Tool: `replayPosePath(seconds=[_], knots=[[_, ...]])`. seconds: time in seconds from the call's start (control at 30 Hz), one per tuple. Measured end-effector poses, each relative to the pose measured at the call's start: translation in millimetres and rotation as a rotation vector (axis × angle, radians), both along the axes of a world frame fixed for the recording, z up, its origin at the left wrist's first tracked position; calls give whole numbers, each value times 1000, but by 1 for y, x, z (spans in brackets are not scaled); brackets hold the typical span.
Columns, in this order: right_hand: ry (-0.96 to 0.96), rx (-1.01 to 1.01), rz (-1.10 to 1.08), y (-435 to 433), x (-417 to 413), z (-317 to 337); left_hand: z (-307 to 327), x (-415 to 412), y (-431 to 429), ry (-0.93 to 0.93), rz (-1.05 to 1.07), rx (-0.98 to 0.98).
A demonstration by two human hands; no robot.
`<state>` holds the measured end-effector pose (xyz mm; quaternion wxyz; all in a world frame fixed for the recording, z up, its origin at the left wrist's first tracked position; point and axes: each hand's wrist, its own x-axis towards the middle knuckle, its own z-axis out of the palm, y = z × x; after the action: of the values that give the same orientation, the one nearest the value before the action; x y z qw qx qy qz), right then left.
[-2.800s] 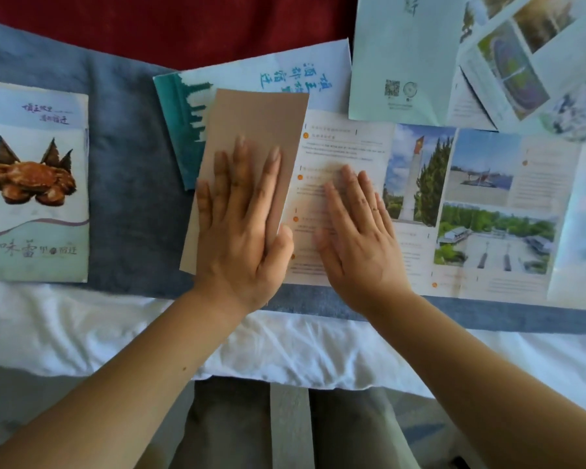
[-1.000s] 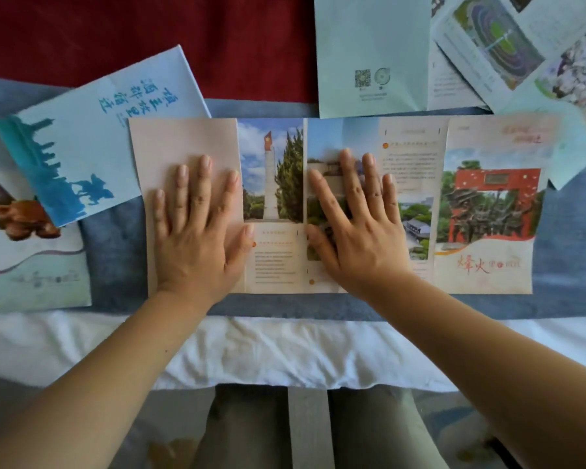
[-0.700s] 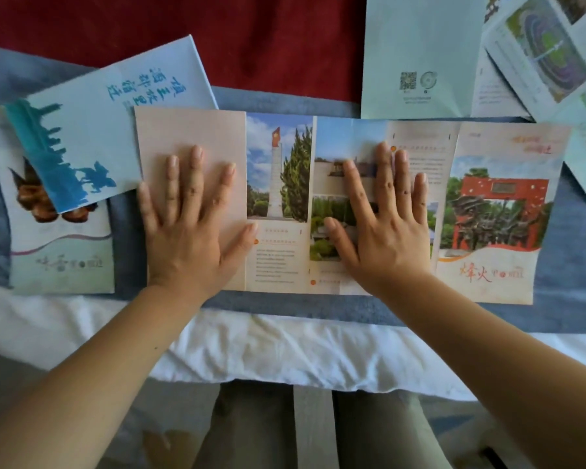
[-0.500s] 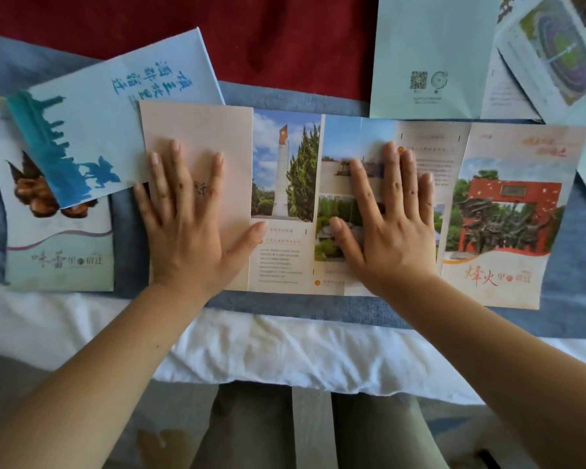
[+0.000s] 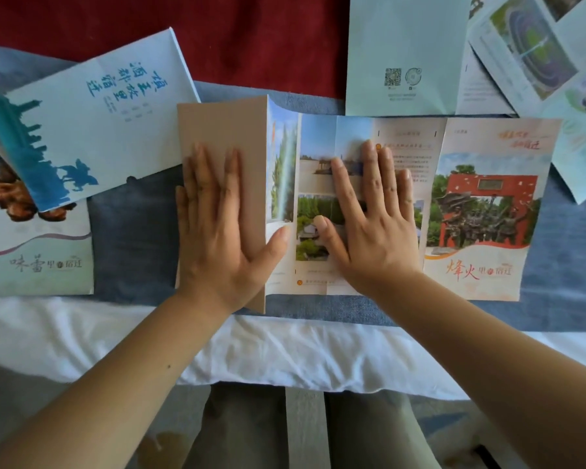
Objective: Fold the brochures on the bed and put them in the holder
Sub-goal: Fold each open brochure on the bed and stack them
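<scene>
Head view, looking down at the bed's near edge. I see a long fold-out brochure [image 5: 481, 211] lying across a blue blanket [image 5: 132, 231].

The left hand [image 5: 217, 228] lies flat on the brochure's plain tan end panel [image 5: 224, 126], fingers straight and close together, gripping nothing. The right hand [image 5: 369, 218] presses the middle photo panels down, fingers straight and slightly spread, also holding nothing.

Half a second ago the whole strip lay flat. Now the crease just right of the tan panel stands up as a ridge, and the photo panel beside it tilts steeply. I judge the first fold is under way but not yet pressed shut.

Around it lie a blue-lettered brochure [image 5: 95, 113], overlapping a crab-picture brochure [image 5: 38, 262], and pale green sheets [image 5: 403, 45] at upper right. I see no holder.
</scene>
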<state>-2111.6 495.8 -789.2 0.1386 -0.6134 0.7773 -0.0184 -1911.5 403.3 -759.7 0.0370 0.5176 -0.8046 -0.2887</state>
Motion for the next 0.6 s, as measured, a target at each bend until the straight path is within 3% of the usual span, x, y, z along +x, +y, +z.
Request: replayPosePath(seconds=[0.6], knots=[[52, -26, -142, 57, -81, 8, 5, -63, 27, -5, -59, 28]])
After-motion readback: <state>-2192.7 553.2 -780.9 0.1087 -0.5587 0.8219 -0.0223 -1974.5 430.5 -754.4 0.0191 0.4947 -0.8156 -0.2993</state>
